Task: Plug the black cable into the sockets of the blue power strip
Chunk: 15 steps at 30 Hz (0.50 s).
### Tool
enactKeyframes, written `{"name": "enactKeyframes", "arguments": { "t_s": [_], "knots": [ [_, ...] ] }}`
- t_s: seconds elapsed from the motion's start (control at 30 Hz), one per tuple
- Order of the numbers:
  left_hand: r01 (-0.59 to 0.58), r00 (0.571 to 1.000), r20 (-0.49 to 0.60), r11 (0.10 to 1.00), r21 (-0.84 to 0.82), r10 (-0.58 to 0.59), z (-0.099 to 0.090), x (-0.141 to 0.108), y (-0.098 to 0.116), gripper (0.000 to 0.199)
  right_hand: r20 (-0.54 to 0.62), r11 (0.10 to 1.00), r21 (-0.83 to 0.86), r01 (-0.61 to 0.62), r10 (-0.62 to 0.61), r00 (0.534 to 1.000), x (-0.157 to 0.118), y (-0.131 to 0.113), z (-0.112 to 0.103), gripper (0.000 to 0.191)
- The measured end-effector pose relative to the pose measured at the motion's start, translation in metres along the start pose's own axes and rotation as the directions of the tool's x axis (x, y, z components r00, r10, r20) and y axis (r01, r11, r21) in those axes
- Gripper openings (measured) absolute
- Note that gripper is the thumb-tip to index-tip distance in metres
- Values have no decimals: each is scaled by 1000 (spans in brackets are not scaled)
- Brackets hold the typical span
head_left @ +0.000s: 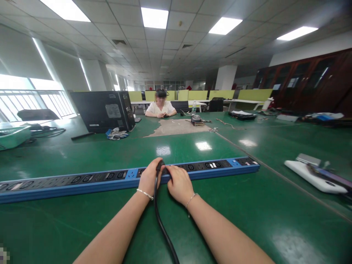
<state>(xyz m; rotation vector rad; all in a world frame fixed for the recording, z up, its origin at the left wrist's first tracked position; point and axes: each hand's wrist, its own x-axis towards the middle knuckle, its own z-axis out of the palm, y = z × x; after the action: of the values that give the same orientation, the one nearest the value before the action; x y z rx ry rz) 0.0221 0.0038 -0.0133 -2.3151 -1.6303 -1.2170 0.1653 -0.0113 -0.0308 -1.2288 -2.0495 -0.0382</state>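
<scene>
A long blue and black power strip (104, 180) lies across the green table, its sockets facing up. Near its middle, my left hand (150, 178) is closed on the black plug (159, 166) of a thick cable (161, 223). The cable runs down between my forearms toward the bottom edge. Just right of the plug, my right hand (180, 183) rests against the strip, its fingers bent together by the plug and partly hidden. I cannot make out whether the plug sits in a socket.
Behind the strip stand a black computer case (106, 112) and gloves (117, 134). A green basket (15, 136) is at far left, a white device (313, 176) at right. Across the table (90, 154) sits a person (161, 106), near a tape roll (196, 118) and a bottle (194, 107).
</scene>
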Motion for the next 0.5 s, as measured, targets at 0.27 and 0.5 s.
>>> {"name": "enactKeyframes", "arguments": {
  "t_s": [0.27,0.5],
  "knots": [
    [131,975,-164,985,-110,-148,-30,14,-26,34,27,1000,1,27,-27,999,-1,1,1,48],
    [241,970,-20,970,-34,-242,-87,4,-91,36,22,1000,-3,29,-29,999,0,3,3,47]
  ]
}}
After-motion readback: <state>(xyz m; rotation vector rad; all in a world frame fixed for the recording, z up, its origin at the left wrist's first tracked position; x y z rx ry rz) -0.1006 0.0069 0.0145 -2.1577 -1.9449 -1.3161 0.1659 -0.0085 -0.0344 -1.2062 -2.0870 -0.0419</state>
